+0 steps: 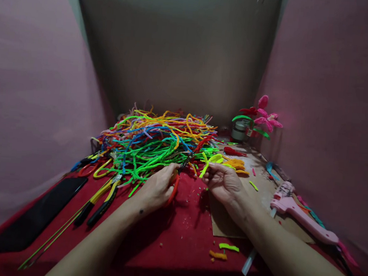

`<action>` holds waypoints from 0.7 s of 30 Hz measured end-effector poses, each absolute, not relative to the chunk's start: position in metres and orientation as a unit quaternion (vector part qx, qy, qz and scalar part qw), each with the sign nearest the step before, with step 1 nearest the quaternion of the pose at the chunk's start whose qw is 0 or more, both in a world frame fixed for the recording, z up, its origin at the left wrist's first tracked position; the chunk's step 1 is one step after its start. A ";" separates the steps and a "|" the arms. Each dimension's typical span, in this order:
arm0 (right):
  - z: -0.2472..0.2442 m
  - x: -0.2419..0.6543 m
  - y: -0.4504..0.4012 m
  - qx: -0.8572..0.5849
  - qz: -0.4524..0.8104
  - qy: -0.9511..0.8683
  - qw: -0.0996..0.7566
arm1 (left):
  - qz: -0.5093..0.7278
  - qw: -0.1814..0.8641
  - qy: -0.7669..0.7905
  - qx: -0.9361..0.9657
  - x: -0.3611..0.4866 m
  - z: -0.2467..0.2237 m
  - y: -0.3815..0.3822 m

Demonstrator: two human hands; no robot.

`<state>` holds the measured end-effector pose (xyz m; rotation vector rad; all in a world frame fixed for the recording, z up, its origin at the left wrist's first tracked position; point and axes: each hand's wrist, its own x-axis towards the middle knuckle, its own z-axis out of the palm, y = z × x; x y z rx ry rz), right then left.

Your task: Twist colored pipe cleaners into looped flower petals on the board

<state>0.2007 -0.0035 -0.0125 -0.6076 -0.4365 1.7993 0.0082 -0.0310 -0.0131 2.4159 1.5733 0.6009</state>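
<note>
2 forearms (91, 241) come in low, w/ 1 yellow bit (229, 247) & 1 orange bit (218, 255) on the red cloth (163, 258) btwn. 1 glue gun (304, 218) lies R, 1 pr pliers (102, 210) L, prob. kept w/in reach. L hand (161, 184) grips 1 pr scissors (174, 192); R hand (223, 183) pinches 1 yellow fuzzy piece (214, 158) just R of the blades, prob. to steady it. Beyond: 1 stem pile (152, 146), too tangled to count; 1 pot (239, 132) w/ flowers (268, 119).

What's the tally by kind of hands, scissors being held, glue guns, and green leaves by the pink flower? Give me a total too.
Hands: 2, the left hand and the right hand
Held scissors: 1
Glue gun: 1
Green leaves: 2, the upper leaf and the lower leaf
Total: 6
</note>
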 end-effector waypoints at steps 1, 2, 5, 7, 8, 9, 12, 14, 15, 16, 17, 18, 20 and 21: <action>-0.012 0.201 -0.003 -0.253 0.773 -0.172 0.556 | 0.223 0.102 0.512 0.823 0.009 -0.014 -0.031; -0.011 0.202 -0.003 -0.247 0.781 -0.162 0.550 | 0.237 0.102 0.495 0.829 0.010 -0.015 -0.031; -0.009 0.203 -0.004 -0.235 0.802 -0.142 0.530 | 0.249 0.100 0.466 0.843 0.011 -0.018 -0.031; -0.009 0.203 -0.006 -0.233 0.815 -0.137 0.513 | 0.249 0.107 0.452 0.850 0.011 -0.019 -0.031; -0.009 0.203 -0.007 -0.233 0.820 -0.138 0.505 | 0.249 0.110 0.447 0.852 0.012 -0.020 -0.031; -0.010 0.202 -0.008 -0.234 0.822 -0.140 0.500 | 0.250 0.111 0.441 0.855 0.013 -0.020 -0.031; -0.014 0.199 -0.010 -0.246 0.816 -0.154 0.500 | 0.245 0.118 0.428 0.862 0.018 -0.019 -0.032; -0.016 0.197 -0.011 -0.255 0.812 -0.168 0.497 | 0.239 0.127 0.425 0.864 0.022 -0.017 -0.034; -0.016 0.197 -0.011 -0.256 0.811 -0.175 0.495 | 0.236 0.130 0.427 0.863 0.023 -0.016 -0.034; -0.016 0.196 -0.012 -0.256 0.811 -0.183 0.493 | 0.234 0.129 0.431 0.862 0.024 -0.015 -0.035; -0.017 0.195 -0.012 -0.255 0.811 -0.189 0.492 | 0.231 0.125 0.438 0.860 0.025 -0.014 -0.036; -0.017 0.195 -0.013 -0.254 0.811 -0.196 0.490 | 0.224 0.118 0.447 0.858 0.025 -0.013 -0.037; -0.018 0.194 -0.014 -0.254 0.811 -0.210 0.483 | 0.202 0.097 0.469 0.854 0.026 -0.013 -0.039; -0.019 0.193 -0.014 -0.256 0.812 -0.220 0.476 | 0.188 0.084 0.483 0.851 0.026 -0.013 -0.039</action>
